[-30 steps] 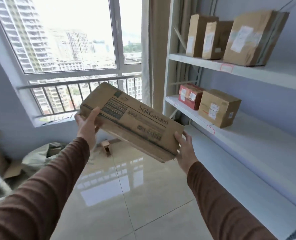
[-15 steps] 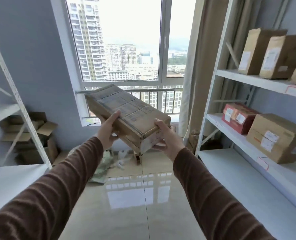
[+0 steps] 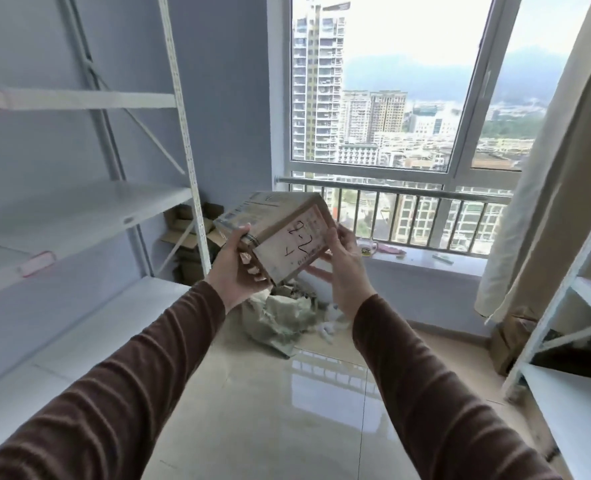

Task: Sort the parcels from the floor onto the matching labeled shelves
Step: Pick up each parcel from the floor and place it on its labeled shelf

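A white metal shelf unit [image 3: 89, 216] fills the left side of the view, its boards bare, with a pale pink label tag [image 3: 37, 263] on the front edge of the middle board. A large window [image 3: 401, 98] takes the far wall, showing tower blocks, and a railing [image 3: 391, 192] runs across its lower part. A cream curtain [image 3: 543, 202] hangs at the right, and just below it the corner of a second white shelf unit [image 3: 564, 306] enters the frame. The floor [image 3: 287, 410] is glossy beige tile. Flattened cardboard boxes [image 3: 190, 237] are stacked in the corner behind the left shelf unit, and a crumpled grey-green bag [image 3: 280, 317] lies on the floor under the window.

Both arms in brown sleeves reach forward, holding a long cardboard parcel [image 3: 280, 233] in the air in front of the window, well apart from either shelf unit. The parcel is tilted, its end face turned toward the camera, with handwritten black characters on that face that read roughly as "2-2". The left hand [image 3: 238, 268] grips the parcel's near lower corner, thumb on top and fingers curled beneath. The right hand [image 3: 342, 261] holds the opposite side, fingers wrapped around the end face's edge. A mug [image 3: 366, 245] stands on the window sill [image 3: 425, 265] just beyond the right hand.
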{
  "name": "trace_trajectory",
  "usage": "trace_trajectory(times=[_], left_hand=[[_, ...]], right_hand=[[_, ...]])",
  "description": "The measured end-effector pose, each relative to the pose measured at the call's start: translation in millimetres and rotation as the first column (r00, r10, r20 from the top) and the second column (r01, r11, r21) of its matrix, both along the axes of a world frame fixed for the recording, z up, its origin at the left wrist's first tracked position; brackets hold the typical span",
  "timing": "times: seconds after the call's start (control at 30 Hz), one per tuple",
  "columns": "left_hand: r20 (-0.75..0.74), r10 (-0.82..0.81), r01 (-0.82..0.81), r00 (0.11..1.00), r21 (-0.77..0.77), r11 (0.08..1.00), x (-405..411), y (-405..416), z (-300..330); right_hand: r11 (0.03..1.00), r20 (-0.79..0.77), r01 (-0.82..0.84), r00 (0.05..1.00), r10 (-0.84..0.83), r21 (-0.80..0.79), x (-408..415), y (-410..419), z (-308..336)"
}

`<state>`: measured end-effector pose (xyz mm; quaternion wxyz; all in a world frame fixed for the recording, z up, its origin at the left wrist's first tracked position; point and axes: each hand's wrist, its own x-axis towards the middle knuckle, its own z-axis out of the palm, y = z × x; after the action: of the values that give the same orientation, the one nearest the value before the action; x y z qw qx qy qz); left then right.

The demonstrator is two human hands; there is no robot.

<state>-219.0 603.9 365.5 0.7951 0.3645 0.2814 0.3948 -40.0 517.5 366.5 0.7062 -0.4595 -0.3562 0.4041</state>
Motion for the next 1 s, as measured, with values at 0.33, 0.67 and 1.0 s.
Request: trace_trajectory(times=[0.33, 0.67, 1.0], left_hand=[[-0.035, 0.189, -0.188, 0.981, 0.046, 0.981, -141, 44, 15], [-0.011, 0.241, -0.240, 0.970, 0.074, 0.968, -262, 116, -8], [-0.298, 0.537, -0.417, 0.789, 0.382, 0.825, -340, 136, -12]], right_hand=[[0.980, 0.036, -0.177, 0.984, 0.175, 0.094, -126, 90, 2], [0.955, 0.034, -0.261, 0.965, 0.259, 0.143, -245, 151, 8], [0.916, 0.266, -0.377, 0.905, 0.332, 0.140, -318, 212, 8]])
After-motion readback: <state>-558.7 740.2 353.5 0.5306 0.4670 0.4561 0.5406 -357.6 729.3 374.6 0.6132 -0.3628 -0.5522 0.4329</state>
